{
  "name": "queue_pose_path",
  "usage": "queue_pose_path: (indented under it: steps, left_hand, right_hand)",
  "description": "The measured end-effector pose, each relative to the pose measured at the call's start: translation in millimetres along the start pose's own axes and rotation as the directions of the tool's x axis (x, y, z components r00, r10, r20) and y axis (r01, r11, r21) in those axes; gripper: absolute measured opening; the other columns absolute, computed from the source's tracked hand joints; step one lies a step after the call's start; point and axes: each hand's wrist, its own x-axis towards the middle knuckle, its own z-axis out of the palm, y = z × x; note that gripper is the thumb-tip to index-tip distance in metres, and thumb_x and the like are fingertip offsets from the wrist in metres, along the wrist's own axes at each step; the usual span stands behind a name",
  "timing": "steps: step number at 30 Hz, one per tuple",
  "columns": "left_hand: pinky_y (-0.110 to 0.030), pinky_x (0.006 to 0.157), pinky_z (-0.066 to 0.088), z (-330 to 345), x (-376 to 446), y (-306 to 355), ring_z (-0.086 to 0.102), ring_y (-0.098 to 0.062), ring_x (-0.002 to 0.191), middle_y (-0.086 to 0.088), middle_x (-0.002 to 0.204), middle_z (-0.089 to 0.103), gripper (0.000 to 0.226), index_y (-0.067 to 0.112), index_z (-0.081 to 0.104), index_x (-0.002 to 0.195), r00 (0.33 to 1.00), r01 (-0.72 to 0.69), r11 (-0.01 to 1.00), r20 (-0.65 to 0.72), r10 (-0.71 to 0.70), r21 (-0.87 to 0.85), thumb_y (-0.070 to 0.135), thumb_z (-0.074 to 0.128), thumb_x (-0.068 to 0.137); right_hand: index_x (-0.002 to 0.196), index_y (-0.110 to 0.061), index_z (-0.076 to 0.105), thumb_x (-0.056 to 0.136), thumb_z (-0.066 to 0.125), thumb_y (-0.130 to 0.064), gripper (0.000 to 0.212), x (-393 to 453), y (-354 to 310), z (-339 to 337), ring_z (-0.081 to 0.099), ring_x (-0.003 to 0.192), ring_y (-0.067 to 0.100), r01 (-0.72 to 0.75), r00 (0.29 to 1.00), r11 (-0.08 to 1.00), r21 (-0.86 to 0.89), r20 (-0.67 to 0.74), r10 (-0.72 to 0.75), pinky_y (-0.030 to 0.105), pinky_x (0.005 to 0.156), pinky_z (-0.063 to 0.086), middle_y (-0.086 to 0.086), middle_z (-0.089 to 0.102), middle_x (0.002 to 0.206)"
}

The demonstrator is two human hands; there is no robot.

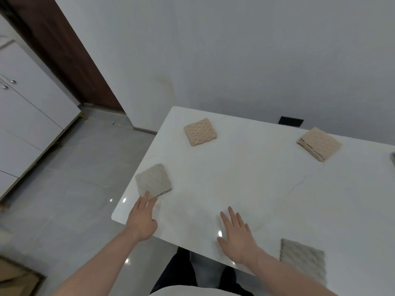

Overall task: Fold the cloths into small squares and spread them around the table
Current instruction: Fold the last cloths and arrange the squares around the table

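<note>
Several folded square cloths lie spread on the white table. A light grey cloth sits near the left edge, and my left hand reaches to it with straight fingers, fingertips touching its near corner. A beige cloth lies near the far left corner and a second beige cloth at the far right. A darker grey cloth rests by the near edge, right of my right hand, which lies flat and open on the tabletop, holding nothing.
The table's left edge drops to a glossy grey floor. A white cabinet stands at the far left beside a dark wooden door frame. A grey wall backs the table. A dark object peeks in at the right frame edge.
</note>
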Motion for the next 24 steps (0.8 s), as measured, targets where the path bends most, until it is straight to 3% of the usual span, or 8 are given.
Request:
queue_pose_path:
  steps: [11,18,24]
  left_hand:
    - [-0.039,0.127,0.016,-62.1,93.8,-63.1,0.002,-0.025,0.158,0.001,0.171,-0.01,0.078,0.029,0.02,0.161,0.992,-0.125,0.984,0.045,0.121,0.125,0.016,0.049,0.09]
    - [-0.035,0.125,0.018,-91.5,149.5,-80.5,0.008,-0.026,0.157,-0.002,0.171,-0.007,0.071,0.027,0.023,0.16,0.956,-0.288,0.927,0.13,0.263,0.241,0.017,0.05,0.094]
    - [-0.036,0.123,0.021,-90.4,184.1,-86.9,0.007,-0.024,0.157,0.003,0.172,-0.006,0.072,0.037,0.033,0.154,0.907,-0.39,0.894,0.259,0.332,0.221,0.011,0.052,0.09]
  right_hand:
    - [0.163,-0.026,-0.005,0.104,0.043,-0.043,0.078,73.5,-88.3,-3.9,-0.006,0.158,0.029,-0.112,0.993,0.99,0.086,-0.026,0.114,0.049,0.126,0.012,0.0,-0.02,0.17]
    - [0.164,-0.025,-0.003,0.103,0.045,-0.044,0.08,123.2,-153.4,14.6,0.002,0.158,0.028,-0.191,0.979,0.961,0.201,-0.032,0.201,0.046,0.126,0.019,0.001,-0.015,0.17]
    - [0.164,-0.025,0.0,0.101,0.047,-0.043,0.08,136.5,-186.7,40.9,0.004,0.158,0.027,-0.26,0.96,0.917,0.301,-0.021,0.279,0.045,0.125,0.022,0.001,-0.012,0.171]
